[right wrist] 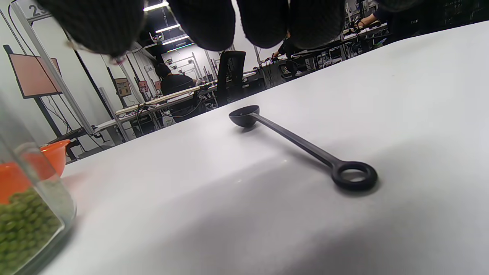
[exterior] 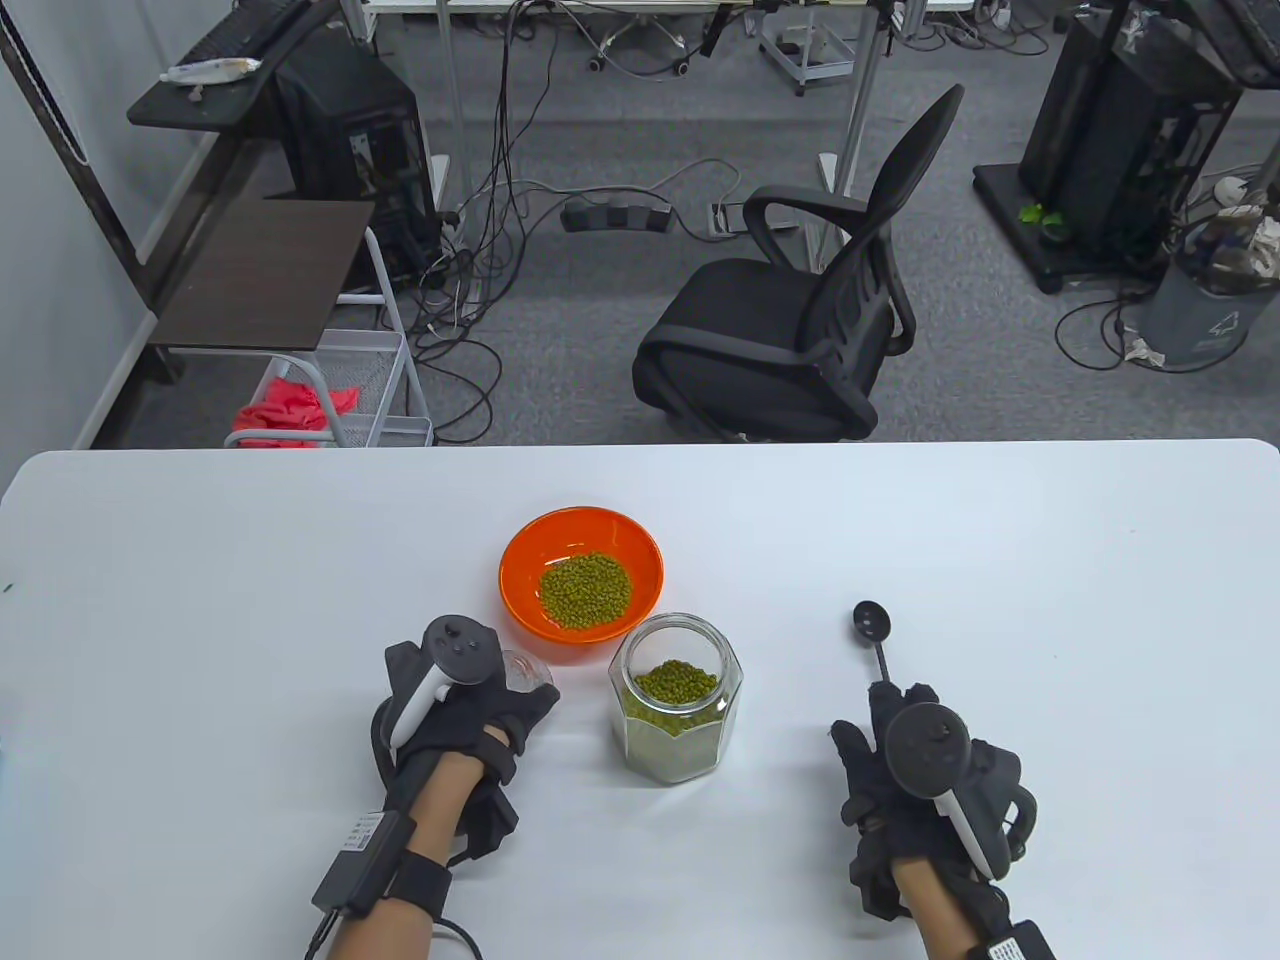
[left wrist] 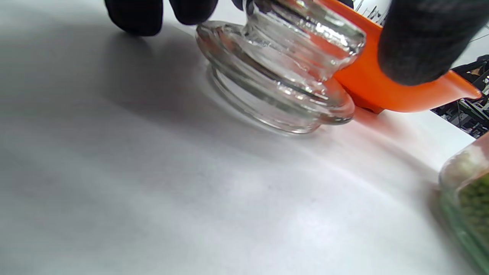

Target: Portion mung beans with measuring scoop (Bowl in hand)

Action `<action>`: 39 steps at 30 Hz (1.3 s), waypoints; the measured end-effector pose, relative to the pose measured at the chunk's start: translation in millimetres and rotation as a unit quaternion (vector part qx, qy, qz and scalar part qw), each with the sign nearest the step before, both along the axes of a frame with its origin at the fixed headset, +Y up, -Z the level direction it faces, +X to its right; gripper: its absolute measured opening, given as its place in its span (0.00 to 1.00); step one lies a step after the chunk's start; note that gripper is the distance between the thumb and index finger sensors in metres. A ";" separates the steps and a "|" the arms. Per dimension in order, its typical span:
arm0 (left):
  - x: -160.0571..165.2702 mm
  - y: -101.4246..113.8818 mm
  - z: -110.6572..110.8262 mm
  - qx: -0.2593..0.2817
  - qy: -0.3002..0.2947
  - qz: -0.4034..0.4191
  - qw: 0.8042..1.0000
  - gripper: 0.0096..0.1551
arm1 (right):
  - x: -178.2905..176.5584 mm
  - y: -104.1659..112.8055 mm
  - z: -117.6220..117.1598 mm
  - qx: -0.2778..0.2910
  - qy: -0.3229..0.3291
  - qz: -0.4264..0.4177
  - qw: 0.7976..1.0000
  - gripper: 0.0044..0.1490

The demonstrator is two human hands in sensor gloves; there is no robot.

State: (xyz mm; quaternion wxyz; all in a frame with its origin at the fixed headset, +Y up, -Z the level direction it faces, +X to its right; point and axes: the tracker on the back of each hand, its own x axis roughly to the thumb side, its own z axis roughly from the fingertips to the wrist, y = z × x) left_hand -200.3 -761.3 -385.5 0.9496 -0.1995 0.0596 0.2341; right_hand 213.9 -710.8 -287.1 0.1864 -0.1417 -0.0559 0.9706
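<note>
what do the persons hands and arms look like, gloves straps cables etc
Both hands, left hand and right hand, wear black knit gloves. A dark grey, rounded tracker with a white handle is strapped to the back of each. The forearms are bare, with no sleeves. The left forearm has a black strap holding a small black box with a white label, and a black cable trails from it. A similar labelled box shows at the right wrist.

On the table [exterior: 1000, 560]: bowl [exterior: 581, 583] behind jar [exterior: 676, 697] — both hold mung beans [exterior: 585, 590]. Lid [exterior: 527, 672] lies left of jar, beside bowl; scoop [exterior: 872, 628] well right.
</note>
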 end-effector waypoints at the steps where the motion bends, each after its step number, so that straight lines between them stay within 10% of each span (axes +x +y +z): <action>1: 0.8 -0.1 -0.3 0.009 0.002 -0.011 1.000 0.59 | -0.1 -0.1 0.0 0.000 0.001 0.000 1.000 0.42; 25: 12.5 11.9 17.6 0.073 -0.024 -0.062 0.995 0.58 | 0.0 -2.2 -0.6 -0.007 0.003 -0.008 1.000 0.42; 39: 10.4 74.9 39.8 0.161 -0.032 -0.020 0.986 0.57 | 0.2 -2.5 -1.0 0.004 0.003 -0.007 1.000 0.42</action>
